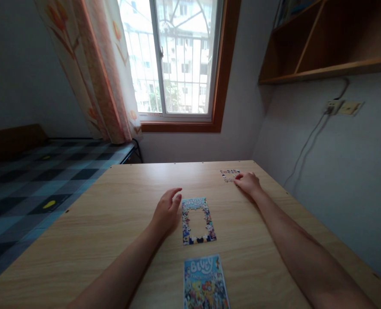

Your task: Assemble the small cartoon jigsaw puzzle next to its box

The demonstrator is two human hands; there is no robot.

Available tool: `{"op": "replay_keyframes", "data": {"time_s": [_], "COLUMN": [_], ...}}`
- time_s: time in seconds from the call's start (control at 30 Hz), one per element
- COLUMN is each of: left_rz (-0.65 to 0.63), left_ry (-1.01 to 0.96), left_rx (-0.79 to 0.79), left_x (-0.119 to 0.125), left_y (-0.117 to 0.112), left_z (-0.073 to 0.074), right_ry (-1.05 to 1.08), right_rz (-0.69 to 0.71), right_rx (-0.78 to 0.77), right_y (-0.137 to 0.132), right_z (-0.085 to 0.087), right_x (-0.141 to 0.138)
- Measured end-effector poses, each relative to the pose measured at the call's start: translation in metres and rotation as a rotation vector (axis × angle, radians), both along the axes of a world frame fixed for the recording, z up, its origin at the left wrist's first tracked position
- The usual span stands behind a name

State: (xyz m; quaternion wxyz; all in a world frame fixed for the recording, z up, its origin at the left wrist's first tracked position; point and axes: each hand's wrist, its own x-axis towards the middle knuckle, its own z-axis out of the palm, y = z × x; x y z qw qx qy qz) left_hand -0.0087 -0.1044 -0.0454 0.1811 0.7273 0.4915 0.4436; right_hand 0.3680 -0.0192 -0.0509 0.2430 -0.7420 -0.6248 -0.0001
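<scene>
A jigsaw puzzle [186, 223] lies flat mid-table, its border joined and bare tabletop showing through the middle. Beside its upper left edge hovers my left hand [167, 210], holding nothing, with thumb and fingers apart. Farther back on the right, loose puzzle pieces [228, 171] are laid out in small rows. At the right side of those rows, my right hand [248, 183] has its fingertips pinched on a puzzle piece, mostly hidden by the fingers. Closest to me is a printed picture sheet [205, 281] with "BLUEY" at its top, cut off by the lower frame edge.
Everything lies on a light wooden table [129, 240]. To the left stands a bed with a checked cover [64, 180]. A window [184, 64] with a curtain [96, 77] is behind the table. On the right wall are a shelf [332, 71] and a socket with a cable [333, 106].
</scene>
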Motion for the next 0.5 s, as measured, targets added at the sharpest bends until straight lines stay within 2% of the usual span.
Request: {"op": "replay_keyframes", "data": {"time_s": [0.13, 0.27, 0.33, 0.4, 0.5], "left_rz": [0.002, -0.006, -0.026, -0.058, -0.128], "left_ry": [0.000, 0.032, 0.074, 0.127, 0.202], "left_rx": [0.007, 0.018, 0.017, 0.002, -0.045], "left_x": [0.001, 0.002, 0.002, 0.002, 0.001], "left_y": [0.000, -0.001, -0.002, -0.003, -0.005], "left_z": [-0.002, -0.002, -0.001, 0.000, 0.003], "right_ry": [0.189, 0.419, 0.482, 0.459, 0.407], "right_rz": [0.198, 0.413, 0.609, 0.773, 0.957], "right_rx": [-0.012, 0.033, -0.095, -0.317, -0.587], "right_y": [-0.002, -0.016, -0.034, -0.055, -0.084], "right_z": [0.023, 0.058, 0.075, 0.088, 0.094], "right_x": [-0.006, -0.034, -0.056, -0.081, -0.115]}}
